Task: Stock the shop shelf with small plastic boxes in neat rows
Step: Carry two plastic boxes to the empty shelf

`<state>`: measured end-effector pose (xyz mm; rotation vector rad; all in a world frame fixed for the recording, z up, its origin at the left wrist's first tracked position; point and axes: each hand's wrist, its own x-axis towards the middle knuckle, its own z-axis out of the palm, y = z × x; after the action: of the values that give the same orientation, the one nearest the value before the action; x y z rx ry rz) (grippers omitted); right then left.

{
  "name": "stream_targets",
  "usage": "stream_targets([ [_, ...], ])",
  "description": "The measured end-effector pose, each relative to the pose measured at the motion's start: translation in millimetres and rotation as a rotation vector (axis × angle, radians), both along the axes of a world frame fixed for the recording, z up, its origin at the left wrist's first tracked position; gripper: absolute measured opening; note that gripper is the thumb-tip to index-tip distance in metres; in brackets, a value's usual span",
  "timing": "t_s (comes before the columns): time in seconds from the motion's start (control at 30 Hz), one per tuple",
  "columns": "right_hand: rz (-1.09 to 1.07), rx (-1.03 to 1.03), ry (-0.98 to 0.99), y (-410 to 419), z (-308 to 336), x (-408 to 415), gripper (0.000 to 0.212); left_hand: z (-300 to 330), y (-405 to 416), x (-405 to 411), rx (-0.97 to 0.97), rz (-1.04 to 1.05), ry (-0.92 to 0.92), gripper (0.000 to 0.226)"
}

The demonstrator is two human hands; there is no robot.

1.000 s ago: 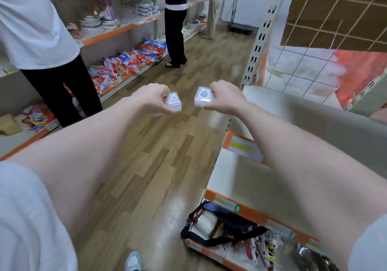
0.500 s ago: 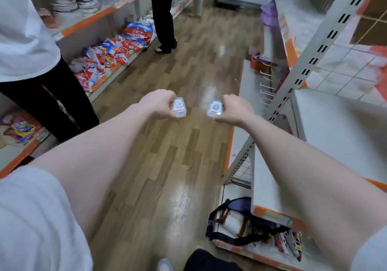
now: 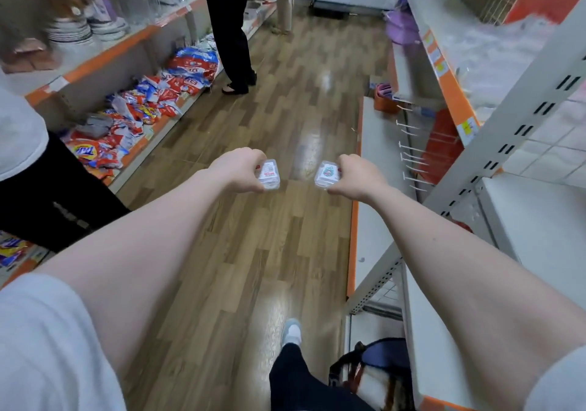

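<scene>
Above the wooden aisle floor (image 3: 253,252), two small plastic boxes, one pinched in the left hand (image 3: 236,169), one (image 3: 326,174) in the right hand (image 3: 360,176).

Glossy wood-plank floor (image 3: 253,252); white orange-edged shelving (image 3: 374,220) both sides; white tiled wall (image 3: 558,144) right.

— Hands? Left hand (image 3: 238,169) gripping a clear plastic box (image 3: 269,175), red-and-white label up; right hand (image 3: 358,176) gripping a second box (image 3: 326,174), green sticker up.
— Position? Held apart over wood floor (image 3: 253,252), beside white shelf (image 3: 377,188) at right. Snack packets (image 3: 152,109) on left-hand shelving.
</scene>
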<state>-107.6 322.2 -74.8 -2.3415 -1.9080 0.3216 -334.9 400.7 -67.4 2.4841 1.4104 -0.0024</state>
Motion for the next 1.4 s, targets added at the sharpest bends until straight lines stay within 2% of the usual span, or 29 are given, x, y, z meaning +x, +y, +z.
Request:
stream_targets([
  [0.4, -0.089, 0.003, 0.030, 151.1, 1.7, 117.2, 0.043, 1.2, 172.0, 124.7, -0.014, -0.038, -0.050, 0.057],
  [0.73, -0.162, 0.052, -0.033, 231.5, 11.7, 161.9, 0.042, 21.8, 262.6, 200.0, 0.005, -0.170, -0.024, 0.045],
  [0.87, -0.197, 0.078, -0.043, 275.8, 10.7, 175.4, 0.038, 18.1, 310.4, 221.4, 0.027, -0.214, -0.048, 0.031],
  [1.03, -0.233, 0.068, -0.035, 355.0, 0.5, 195.5, 0.032, 11.0, 399.9, 243.1, 0.040, -0.241, -0.063, 0.044],
  [1.2, -0.305, 0.058, -0.009, 446.5, -1.1, 211.4, 0.034, 13.5, 495.8, 264.1, 0.047, -0.296, -0.064, 0.030],
  [1.4, -0.401, 0.110, 0.010, 543.7, 4.9, 233.1, 0.034, 24.2, 604.0, 296.8, 0.043, -0.349, -0.025, 0.032],
])
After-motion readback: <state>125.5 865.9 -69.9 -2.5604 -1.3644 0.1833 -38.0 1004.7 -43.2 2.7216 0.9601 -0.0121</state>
